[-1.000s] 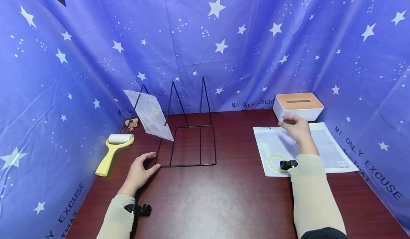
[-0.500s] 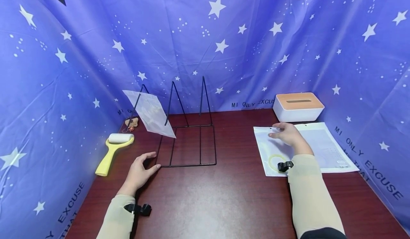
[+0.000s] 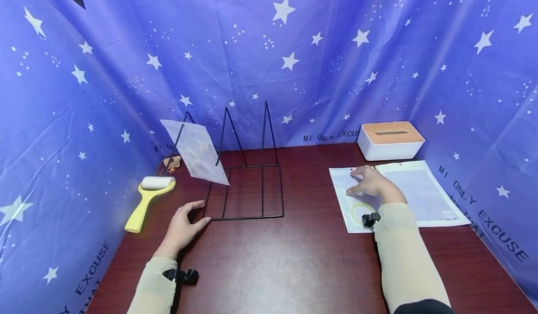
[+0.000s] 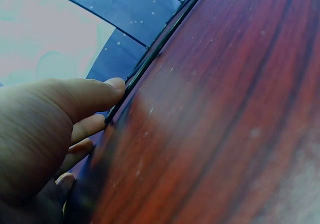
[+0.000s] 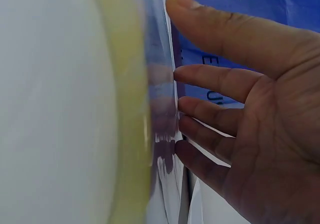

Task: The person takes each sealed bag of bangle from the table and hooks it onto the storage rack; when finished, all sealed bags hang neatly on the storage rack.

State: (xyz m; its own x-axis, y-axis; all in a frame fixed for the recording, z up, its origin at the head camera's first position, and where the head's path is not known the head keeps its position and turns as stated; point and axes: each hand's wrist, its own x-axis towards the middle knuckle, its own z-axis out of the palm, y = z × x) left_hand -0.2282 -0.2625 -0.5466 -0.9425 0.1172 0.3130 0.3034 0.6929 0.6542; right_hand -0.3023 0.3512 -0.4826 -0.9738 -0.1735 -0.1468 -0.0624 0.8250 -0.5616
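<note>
My left hand (image 3: 181,227) holds the front left corner of a black wire rack (image 3: 248,217); in the left wrist view its thumb presses on the wire (image 4: 155,51). A thin whitish sheet or pouch (image 3: 197,153) leans in the rack's left slot. My right hand (image 3: 371,184) lies over a white plastic pouch (image 3: 341,188), fingers extended and spread. In the right wrist view its fingertips touch or nearly touch clear plastic (image 5: 162,104). A pale yellow ring (image 3: 354,216) shows on or in this pouch; which, I cannot tell.
A second pouch or sheet (image 3: 420,188) lies to the right. Behind it stands a white tissue box (image 3: 388,150) with a wooden lid. At left are a yellow-handled roller (image 3: 145,206) and a small brown trinket (image 3: 172,162). Starry blue cloth (image 3: 252,47) surrounds the table.
My right hand has moved left and nearer, from in front of the tissue box to over the pouch. The pouch has shifted slightly left. My left hand has stayed at the rack's corner.
</note>
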